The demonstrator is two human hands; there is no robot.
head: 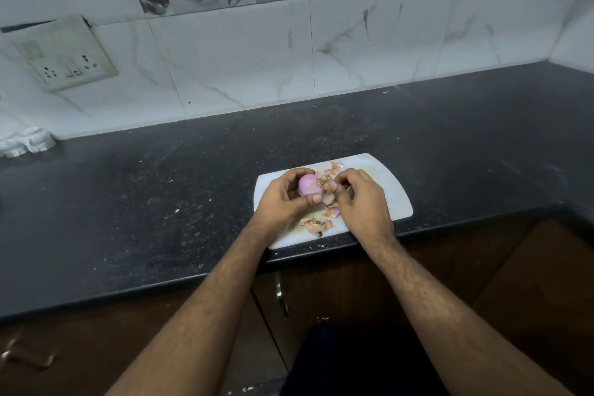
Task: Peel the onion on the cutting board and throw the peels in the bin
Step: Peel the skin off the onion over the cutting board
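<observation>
A small pink-purple onion with most of its skin off is held just above the white cutting board. My left hand wraps around it from the left, thumb below. My right hand pinches a strip of peel at the onion's right side. Loose brown and pink peels lie on the board in front of my hands, and more peels lie behind them. No bin is in view.
The board sits at the front edge of a black speckled counter. A tiled wall with a socket plate runs behind. A white object stands at the far left. Brown cabinet doors with a metal handle are below.
</observation>
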